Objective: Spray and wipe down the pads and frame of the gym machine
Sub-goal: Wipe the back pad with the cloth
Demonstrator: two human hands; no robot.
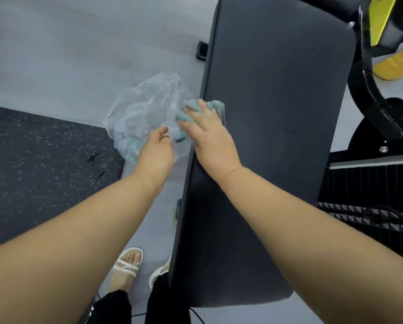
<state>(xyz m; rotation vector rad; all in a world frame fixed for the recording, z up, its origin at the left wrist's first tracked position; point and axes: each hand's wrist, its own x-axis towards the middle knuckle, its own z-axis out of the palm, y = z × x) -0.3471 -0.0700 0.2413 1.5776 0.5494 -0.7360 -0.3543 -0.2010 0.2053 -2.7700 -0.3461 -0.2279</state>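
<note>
The long black bench pad (277,113) of the gym machine runs from bottom centre to the top. My right hand (209,134) lies with spread fingers on a teal microfibre cloth (191,106), pressing it against the pad's left edge. Just left of it, my left hand (157,150) pinches the rim of a clear plastic bag (144,106). The bag hangs beside the pad over the floor, with more teal cloth inside it. The black and yellow machine frame (368,73) stands at the upper right. No spray bottle is in view.
A black speckled rubber mat (39,164) covers the floor at left, with grey floor (79,54) beyond it. A yellow roller (396,66) and black footplates (368,218) lie right of the pad. My sandalled feet (125,267) stand by the pad's near end.
</note>
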